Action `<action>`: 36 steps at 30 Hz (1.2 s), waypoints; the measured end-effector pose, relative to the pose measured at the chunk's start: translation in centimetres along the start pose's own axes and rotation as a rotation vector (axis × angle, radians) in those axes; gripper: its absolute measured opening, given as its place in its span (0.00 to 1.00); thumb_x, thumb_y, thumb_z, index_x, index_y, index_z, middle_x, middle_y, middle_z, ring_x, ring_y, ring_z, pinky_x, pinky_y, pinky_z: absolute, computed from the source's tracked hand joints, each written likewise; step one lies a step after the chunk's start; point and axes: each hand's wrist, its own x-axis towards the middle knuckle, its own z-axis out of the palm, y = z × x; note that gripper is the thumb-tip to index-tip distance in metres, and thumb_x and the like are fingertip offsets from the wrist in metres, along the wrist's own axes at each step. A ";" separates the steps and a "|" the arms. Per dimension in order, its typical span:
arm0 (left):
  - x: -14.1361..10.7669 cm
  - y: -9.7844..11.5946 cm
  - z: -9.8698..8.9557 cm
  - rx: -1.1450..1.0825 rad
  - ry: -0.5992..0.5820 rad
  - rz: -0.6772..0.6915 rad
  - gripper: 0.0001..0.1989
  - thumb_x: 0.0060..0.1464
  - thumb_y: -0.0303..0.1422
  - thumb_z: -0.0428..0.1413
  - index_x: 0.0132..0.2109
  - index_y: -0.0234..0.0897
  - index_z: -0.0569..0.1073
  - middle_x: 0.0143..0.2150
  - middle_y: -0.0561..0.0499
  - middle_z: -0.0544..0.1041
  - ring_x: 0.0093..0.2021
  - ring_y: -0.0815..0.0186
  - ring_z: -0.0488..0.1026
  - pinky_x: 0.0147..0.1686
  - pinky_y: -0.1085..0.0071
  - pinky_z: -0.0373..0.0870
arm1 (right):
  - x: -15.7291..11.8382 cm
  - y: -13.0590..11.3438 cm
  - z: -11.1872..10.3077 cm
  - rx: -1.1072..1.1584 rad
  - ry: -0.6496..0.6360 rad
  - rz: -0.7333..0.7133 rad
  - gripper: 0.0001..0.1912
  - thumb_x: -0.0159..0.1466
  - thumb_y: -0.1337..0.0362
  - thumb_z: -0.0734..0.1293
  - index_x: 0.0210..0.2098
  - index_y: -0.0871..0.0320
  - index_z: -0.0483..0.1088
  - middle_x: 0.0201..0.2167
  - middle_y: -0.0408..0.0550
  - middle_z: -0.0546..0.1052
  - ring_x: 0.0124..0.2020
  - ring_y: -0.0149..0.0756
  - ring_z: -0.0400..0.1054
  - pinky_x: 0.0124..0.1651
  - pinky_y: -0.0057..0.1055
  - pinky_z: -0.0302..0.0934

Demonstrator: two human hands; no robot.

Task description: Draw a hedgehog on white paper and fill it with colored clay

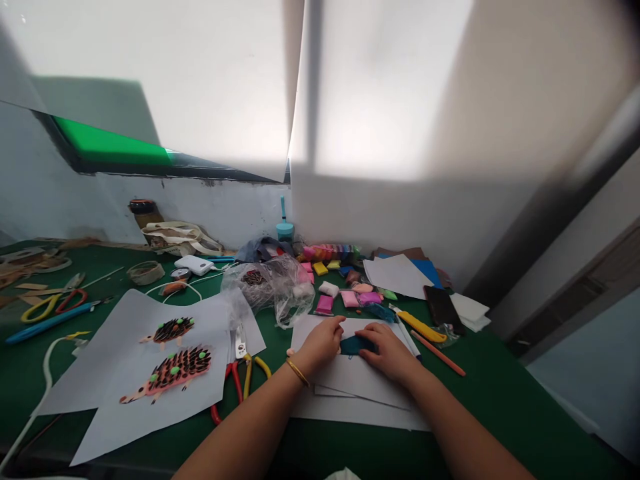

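On a stack of white paper sheets (365, 385) lies a flat dark teal-blue piece (351, 345), perhaps modelling clay. From its right side, my right hand (387, 350) holds it, thumb below and fingers above. My left hand (323, 345), a gold bangle at its wrist, rests on the paper at the piece's left with curled, closed fingers. Whether anything is inside those fingers is hidden. Just beyond the hands are small packets of coloured clay, among them a magenta packet (325, 305), a pink packet (350, 299) and a teal packet (379, 311).
To the left, white sheets carry two hedgehog figures (175, 370). Red-handled and yellow-handled cutting tools (241, 373) lie between them and my left arm. On the right are a yellow cutter (423, 327), an orange stick (438, 353) and a dark phone (443, 309). A clear plastic bag (275, 287) sits behind.
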 end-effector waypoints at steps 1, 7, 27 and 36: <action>-0.1 -0.1 0.0 -0.018 0.007 -0.002 0.20 0.60 0.30 0.46 0.58 0.35 0.68 0.56 0.43 0.74 0.54 0.59 0.70 0.55 0.65 0.64 | 0.0 -0.1 0.0 -0.007 0.002 0.001 0.23 0.58 0.57 0.69 0.53 0.52 0.72 0.50 0.51 0.72 0.53 0.45 0.63 0.57 0.41 0.57; -0.2 -0.4 0.5 -0.071 0.051 -0.038 0.20 0.59 0.29 0.48 0.58 0.36 0.68 0.49 0.45 0.77 0.47 0.61 0.73 0.48 0.68 0.68 | 0.2 -2.0 1.0 -0.097 0.071 0.026 0.25 0.59 0.54 0.68 0.55 0.50 0.70 0.52 0.52 0.71 0.55 0.48 0.61 0.57 0.43 0.57; -2.6 2.2 0.2 0.214 -0.003 0.118 0.25 0.56 0.23 0.46 0.60 0.39 0.67 0.48 0.46 0.76 0.49 0.59 0.69 0.52 0.64 0.64 | -0.3 1.9 1.2 0.114 0.119 0.073 0.34 0.56 0.75 0.56 0.60 0.52 0.64 0.49 0.46 0.75 0.53 0.39 0.65 0.60 0.41 0.56; -0.9 3.5 1.3 0.283 -0.102 0.090 0.22 0.59 0.27 0.45 0.59 0.45 0.66 0.49 0.46 0.75 0.52 0.56 0.68 0.50 0.61 0.62 | -0.3 2.2 1.3 0.165 0.122 0.075 0.34 0.56 0.74 0.55 0.61 0.54 0.62 0.50 0.47 0.75 0.54 0.39 0.65 0.61 0.41 0.55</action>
